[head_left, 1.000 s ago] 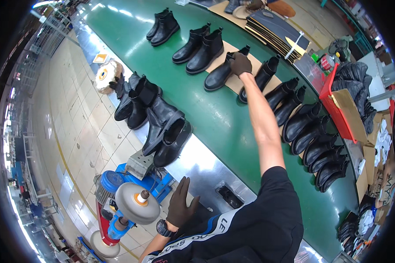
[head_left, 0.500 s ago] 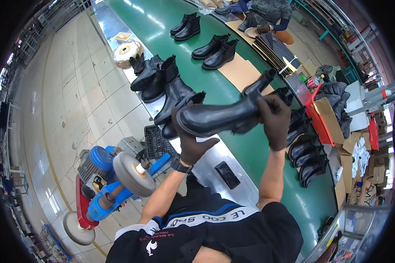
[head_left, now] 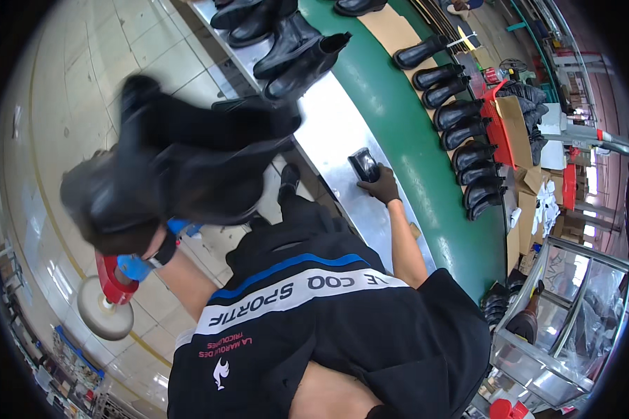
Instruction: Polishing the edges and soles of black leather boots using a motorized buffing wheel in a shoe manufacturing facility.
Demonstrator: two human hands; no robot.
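Observation:
Held up at the left, large and smeared by motion, are black ankle boots (head_left: 210, 157); they look like a pair. My left hand (head_left: 122, 234), in a dark glove, is closed on them from below and mostly hidden behind them. Farther right, my gloved right hand (head_left: 382, 187) has its fingers around the near end of a black phone (head_left: 363, 165) on the metal edge strip (head_left: 335, 133) of the bench. Whether the phone is lifted, I cannot tell. More black boots (head_left: 304, 66) stand on the strip beyond it.
On the green bench top (head_left: 416, 150), a row of black boots (head_left: 461, 133) lines the far side. A polishing wheel (head_left: 105, 307) stands at the lower left, partly blocked by my arm. A glass-sided cabinet (head_left: 559, 314) and a red crate (head_left: 493, 122) are at the right.
My right hand has let go of the boot and come down to the phone. My left hand has swung the boots left, off the bench. The view has shifted nearer along the bench.

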